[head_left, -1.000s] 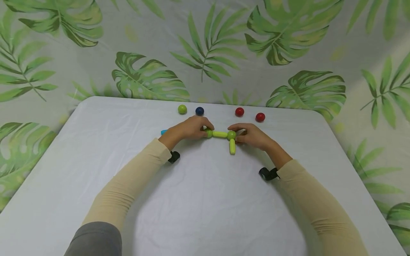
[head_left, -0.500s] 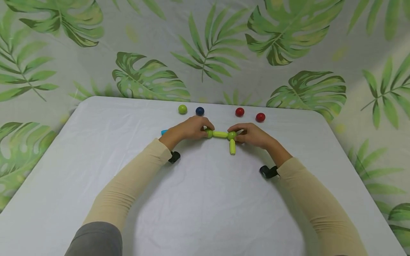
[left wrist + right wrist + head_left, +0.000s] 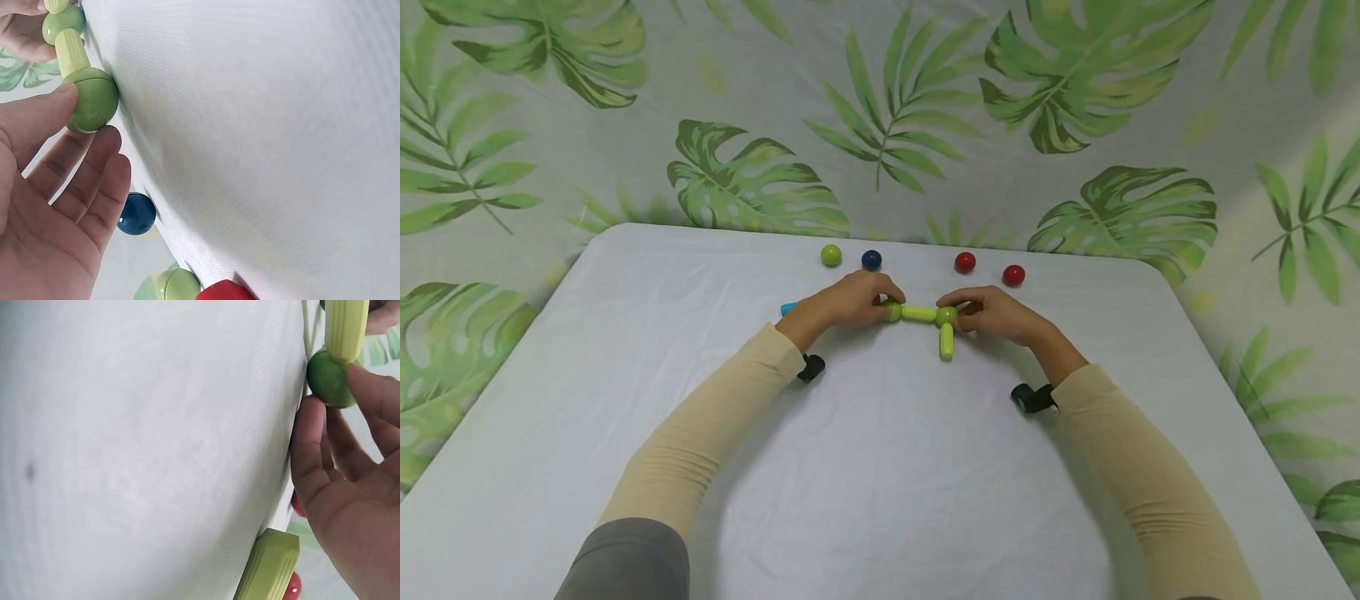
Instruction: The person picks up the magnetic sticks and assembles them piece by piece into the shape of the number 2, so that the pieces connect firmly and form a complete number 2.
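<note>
Two green balls are joined by a ribbed yellow-green stick (image 3: 919, 314) that lies crosswise at the table's middle back. My left hand (image 3: 856, 298) pinches the left green ball (image 3: 97, 100) between thumb and fingers. At the other end, my right hand (image 3: 994, 315) holds the right green ball (image 3: 330, 378) with thumb and fingertips. A second yellow-green stick (image 3: 947, 342) sticks out of the right ball toward the person.
Behind the hands sit a lime green ball (image 3: 831, 255), a dark blue ball (image 3: 871, 260) and two red balls, one (image 3: 965, 262) left of the other (image 3: 1013, 275). A light blue piece (image 3: 787, 308) pokes out behind the left wrist. Another yellow-green stick (image 3: 270, 565) shows in the right wrist view.
The head view has shifted very slightly. Both hands keep their hold on the two balls, and the joined pieces look the same.
</note>
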A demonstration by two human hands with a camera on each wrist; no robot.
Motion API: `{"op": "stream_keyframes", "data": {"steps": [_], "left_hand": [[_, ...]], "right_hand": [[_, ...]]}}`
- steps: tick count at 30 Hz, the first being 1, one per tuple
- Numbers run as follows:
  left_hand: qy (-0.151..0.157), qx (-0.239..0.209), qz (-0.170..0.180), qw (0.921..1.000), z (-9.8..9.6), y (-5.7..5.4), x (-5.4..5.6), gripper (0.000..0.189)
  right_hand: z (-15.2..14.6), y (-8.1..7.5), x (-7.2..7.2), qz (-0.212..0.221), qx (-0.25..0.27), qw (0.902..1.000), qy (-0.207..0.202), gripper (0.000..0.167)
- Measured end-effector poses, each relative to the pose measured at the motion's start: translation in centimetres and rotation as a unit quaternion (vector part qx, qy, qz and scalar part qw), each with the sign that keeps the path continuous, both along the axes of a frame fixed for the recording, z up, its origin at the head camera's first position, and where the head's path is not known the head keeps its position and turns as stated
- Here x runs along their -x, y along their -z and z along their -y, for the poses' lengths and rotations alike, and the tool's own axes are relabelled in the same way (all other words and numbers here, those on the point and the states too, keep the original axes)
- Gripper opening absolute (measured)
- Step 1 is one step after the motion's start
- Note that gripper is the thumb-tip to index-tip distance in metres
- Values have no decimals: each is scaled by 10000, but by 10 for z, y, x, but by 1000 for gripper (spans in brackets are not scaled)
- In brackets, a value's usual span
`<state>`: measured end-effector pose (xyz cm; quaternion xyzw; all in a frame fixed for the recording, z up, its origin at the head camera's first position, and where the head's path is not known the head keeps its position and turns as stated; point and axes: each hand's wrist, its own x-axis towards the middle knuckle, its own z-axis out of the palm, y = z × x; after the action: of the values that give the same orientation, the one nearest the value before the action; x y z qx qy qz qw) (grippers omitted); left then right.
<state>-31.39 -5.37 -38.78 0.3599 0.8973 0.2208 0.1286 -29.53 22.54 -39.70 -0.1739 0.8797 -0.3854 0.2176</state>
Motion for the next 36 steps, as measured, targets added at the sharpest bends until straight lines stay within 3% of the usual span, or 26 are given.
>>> {"op": "stream_keyframes", "data": {"steps": [10,15,18,23,27,30,36], "left_hand": [[-49,1,7,10000,2,-1,-1,35],[-68,-181,-61,9998,14,-11,3,38],[-166,-331,-214,9991,27,-23,8,37],[-758,-428,-220,9960,56,-46,12,37],[-1221,-460,-348,9908,81,-53,19,36],[-1597,-488,-352,9853,95,-50,25,36],[-2204,-766,-220,9721,113,-29,37,35]], "right_hand": [[1,-1,1,-406,-132,9988,-244,37],[0,-2,0,-438,-50,9985,-315,35],[-1,-2,0,-446,-20,9985,-310,35],[-3,-3,0,-467,-33,9986,-245,35],[-3,-1,0,-488,-72,9988,-59,34],[-3,0,0,-487,-140,9987,87,34],[-3,-2,1,-400,-115,9991,113,34]]}}
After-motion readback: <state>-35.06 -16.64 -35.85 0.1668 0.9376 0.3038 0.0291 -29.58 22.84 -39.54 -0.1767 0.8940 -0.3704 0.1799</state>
